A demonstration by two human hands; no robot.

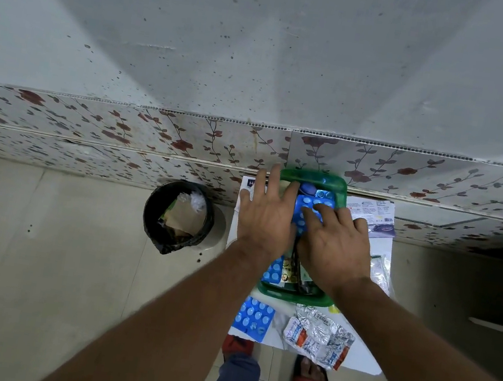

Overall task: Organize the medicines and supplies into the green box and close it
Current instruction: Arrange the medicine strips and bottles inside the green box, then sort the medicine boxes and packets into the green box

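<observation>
The green box (pixel 314 178) stands open on a small white table (pixel 363 350) by the wall. Inside it lie blue blister packs (pixel 313 204), a blue cap and other packets. My left hand (pixel 267 215) lies flat over the box's left side, fingers spread. My right hand (pixel 336 245) presses down on a blue blister pack in the box, fingers apart. In front of the box, on the table, lie another blue blister pack (pixel 254 318) and crumpled silver foil strips (pixel 318 335).
A black-lined waste bin (pixel 179 215) stands on the floor left of the table. Papers and a leaflet (pixel 374 213) lie at the table's back right, a clear packet (pixel 380 271) at its right edge. A flowered tiled wall runs behind. My feet in red sandals are below.
</observation>
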